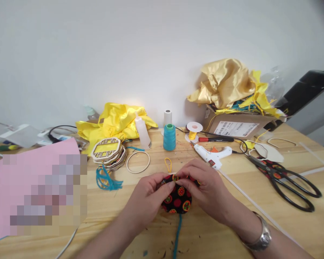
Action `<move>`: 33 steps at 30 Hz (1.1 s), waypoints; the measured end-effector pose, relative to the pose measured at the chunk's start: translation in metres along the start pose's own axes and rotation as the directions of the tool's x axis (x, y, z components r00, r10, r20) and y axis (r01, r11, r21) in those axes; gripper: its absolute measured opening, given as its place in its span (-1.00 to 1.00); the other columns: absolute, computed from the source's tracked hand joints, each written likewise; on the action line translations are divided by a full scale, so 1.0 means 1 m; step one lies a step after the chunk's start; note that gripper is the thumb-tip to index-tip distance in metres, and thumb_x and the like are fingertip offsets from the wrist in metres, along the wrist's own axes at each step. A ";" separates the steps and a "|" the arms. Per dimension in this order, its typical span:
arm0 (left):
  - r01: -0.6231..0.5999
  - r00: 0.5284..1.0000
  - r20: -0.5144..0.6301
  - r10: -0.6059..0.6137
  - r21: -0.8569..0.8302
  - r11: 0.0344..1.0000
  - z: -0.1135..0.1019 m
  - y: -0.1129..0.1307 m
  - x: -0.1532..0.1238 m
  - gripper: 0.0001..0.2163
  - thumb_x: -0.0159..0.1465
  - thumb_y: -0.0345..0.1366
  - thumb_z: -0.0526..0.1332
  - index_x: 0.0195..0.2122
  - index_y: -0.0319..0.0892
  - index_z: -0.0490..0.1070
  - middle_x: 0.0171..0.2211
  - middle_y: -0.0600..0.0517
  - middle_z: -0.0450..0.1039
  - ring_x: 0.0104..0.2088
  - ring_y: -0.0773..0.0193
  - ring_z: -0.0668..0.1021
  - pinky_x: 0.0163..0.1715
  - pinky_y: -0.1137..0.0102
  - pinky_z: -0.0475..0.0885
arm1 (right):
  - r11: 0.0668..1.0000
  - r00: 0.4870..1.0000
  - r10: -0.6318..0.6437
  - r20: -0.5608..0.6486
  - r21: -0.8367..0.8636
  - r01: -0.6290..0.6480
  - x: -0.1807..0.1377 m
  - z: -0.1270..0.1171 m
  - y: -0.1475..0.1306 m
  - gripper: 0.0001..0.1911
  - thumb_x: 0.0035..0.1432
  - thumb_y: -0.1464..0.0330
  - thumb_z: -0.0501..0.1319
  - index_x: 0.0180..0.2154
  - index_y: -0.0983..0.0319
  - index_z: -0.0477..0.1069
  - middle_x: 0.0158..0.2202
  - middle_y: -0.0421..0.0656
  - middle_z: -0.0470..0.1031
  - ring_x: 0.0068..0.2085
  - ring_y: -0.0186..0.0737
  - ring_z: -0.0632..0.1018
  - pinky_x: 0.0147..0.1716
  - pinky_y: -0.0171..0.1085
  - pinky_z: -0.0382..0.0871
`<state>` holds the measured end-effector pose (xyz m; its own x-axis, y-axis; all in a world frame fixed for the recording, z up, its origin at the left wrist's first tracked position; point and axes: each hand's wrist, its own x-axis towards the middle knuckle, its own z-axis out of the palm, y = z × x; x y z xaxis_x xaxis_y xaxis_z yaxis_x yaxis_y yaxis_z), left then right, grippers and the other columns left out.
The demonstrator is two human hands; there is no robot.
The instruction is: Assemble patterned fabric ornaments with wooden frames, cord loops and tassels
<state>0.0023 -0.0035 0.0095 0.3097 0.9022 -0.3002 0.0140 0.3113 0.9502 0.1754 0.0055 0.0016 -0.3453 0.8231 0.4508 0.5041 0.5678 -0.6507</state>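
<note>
A floral fabric disc (178, 199) is held pinched between closed fingers (166, 189) of the left hand (149, 195) and right hand (208, 187), a yellow loop (171, 166) just beyond them.

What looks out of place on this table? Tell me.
The cardboard box at the back right looks overstuffed: gold cloth heaps above its rim and yellow scraps hang over the edge.

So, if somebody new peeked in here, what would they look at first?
Probably the shiny gold cloth heaped on top of the cardboard box at the back right, and the bright yellow cloth toward the back left. Then maybe the black flowered piece at the front middle, pinched in the left grip and right grip.
</note>
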 end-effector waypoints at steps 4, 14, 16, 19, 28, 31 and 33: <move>-0.001 1.000 -0.011 0.001 0.038 0.999 0.001 0.001 0.000 -0.81 0.15 -0.22 0.24 -0.29 -0.17 0.59 -0.47 0.06 0.54 -0.42 0.27 0.48 -0.39 0.47 0.35 | 0.991 0.995 -0.097 -0.035 -0.098 0.093 -0.001 0.000 0.001 -0.89 0.21 0.46 0.13 -0.30 0.24 0.43 -0.35 -0.14 0.47 -0.30 -0.26 0.43 -0.31 -0.27 0.30; -0.027 0.999 0.026 0.024 0.157 0.987 0.004 0.000 0.000 -0.80 0.19 -0.30 0.18 -0.29 -0.13 0.61 -0.46 0.10 0.56 -0.39 0.26 0.50 -0.32 0.45 0.37 | 0.750 0.904 -0.340 0.259 -0.505 0.427 -0.003 -0.002 -0.003 -0.79 0.26 0.48 0.01 -0.28 0.30 0.43 -0.42 -0.12 0.43 -0.35 -0.17 0.36 -0.28 -0.14 0.19; -0.035 0.999 0.030 0.030 0.189 0.981 0.004 0.000 -0.001 -0.80 0.19 -0.30 0.17 -0.30 -0.14 0.61 -0.47 0.10 0.55 -0.40 0.26 0.50 -0.34 0.45 0.37 | 0.734 0.901 -0.323 0.290 -0.525 0.432 -0.004 0.000 -0.004 -0.79 0.25 0.49 0.01 -0.31 0.29 0.42 -0.42 -0.11 0.41 -0.35 -0.17 0.36 -0.28 -0.13 0.18; -0.025 1.000 0.019 0.022 0.188 0.982 0.005 0.001 -0.002 -0.81 0.18 -0.30 0.19 -0.29 -0.13 0.61 -0.46 0.09 0.57 -0.40 0.25 0.51 -0.34 0.45 0.37 | 0.758 0.926 -0.300 0.230 -0.532 0.377 -0.004 0.002 -0.002 -0.79 0.23 0.51 0.01 -0.35 0.28 0.41 -0.43 -0.11 0.41 -0.37 -0.17 0.35 -0.30 -0.15 0.19; 0.065 0.993 -0.087 -0.076 -0.128 0.990 0.000 -0.003 0.004 -0.81 0.10 -0.26 0.29 -0.27 -0.16 0.60 -0.45 0.01 0.60 -0.47 0.27 0.53 -0.44 0.46 0.40 | 0.946 0.977 -0.108 -0.186 -0.320 0.044 0.003 -0.008 0.007 -0.82 0.22 0.48 0.06 -0.35 0.26 0.42 -0.40 -0.11 0.48 -0.35 -0.22 0.43 -0.35 -0.24 0.29; 0.043 0.994 -0.091 -0.063 -0.209 0.977 -0.002 -0.006 0.005 -0.84 0.11 -0.30 0.30 -0.28 -0.16 0.59 -0.43 0.02 0.60 -0.44 0.31 0.53 -0.39 0.48 0.40 | 0.934 0.973 -0.206 -0.103 -0.318 0.164 0.003 -0.007 0.003 -0.83 0.23 0.49 0.08 -0.34 0.27 0.43 -0.39 -0.12 0.51 -0.34 -0.23 0.44 -0.33 -0.24 0.28; 0.036 0.995 -0.080 -0.057 -0.240 0.970 -0.002 -0.007 0.005 -0.86 0.12 -0.31 0.30 -0.29 -0.17 0.59 -0.41 0.02 0.60 -0.42 0.32 0.54 -0.37 0.48 0.40 | 0.915 0.974 -0.224 -0.042 -0.353 0.195 0.003 -0.005 0.002 -0.83 0.24 0.47 0.09 -0.34 0.28 0.44 -0.41 -0.13 0.51 -0.36 -0.23 0.44 -0.33 -0.23 0.25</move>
<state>0.0015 -0.0005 0.0007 0.2310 0.9042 -0.3592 -0.2036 0.4060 0.8909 0.1793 0.0087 0.0048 -0.4154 0.6744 0.6104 0.6736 0.6791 -0.2918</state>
